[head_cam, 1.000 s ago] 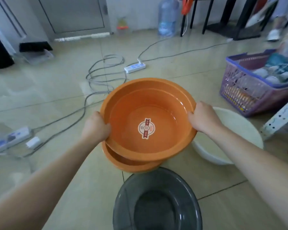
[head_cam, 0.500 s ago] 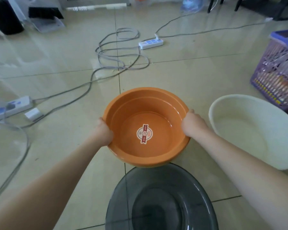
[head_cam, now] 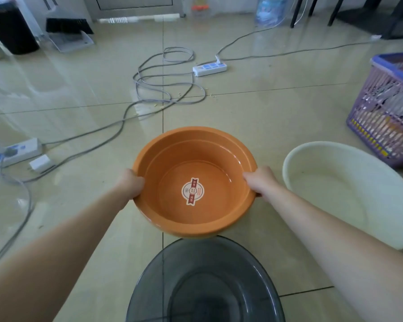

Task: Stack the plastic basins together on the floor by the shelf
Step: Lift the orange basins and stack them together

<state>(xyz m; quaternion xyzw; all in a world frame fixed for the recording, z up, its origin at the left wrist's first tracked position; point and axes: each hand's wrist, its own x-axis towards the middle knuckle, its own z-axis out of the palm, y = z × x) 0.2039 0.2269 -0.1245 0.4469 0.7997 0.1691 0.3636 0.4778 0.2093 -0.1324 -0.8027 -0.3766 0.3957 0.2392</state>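
A smoky grey basin (head_cam: pixel 205 287) fills the bottom centre, a cream basin (head_cam: pixel 349 194) sits right. Mid-frame, the orange basin (head_cam: pixel 194 182) is gripped at its rim by left hand (head_cam: pixel 132 183) and right hand (head_cam: pixel 260 181), fingers curled closed. Purple basket (head_cam: pixel 386 108) far right; cables (head_cam: pixel 163 89) and power strip (head_cam: pixel 209 68) beyond.

The round sticker (head_cam: pixel 192 191) inside the orange basin (head_cam: pixel 209 156) is illegible.

Orange basin (head_cam: pixel 196 182) now nested, lower orange rim hidden.
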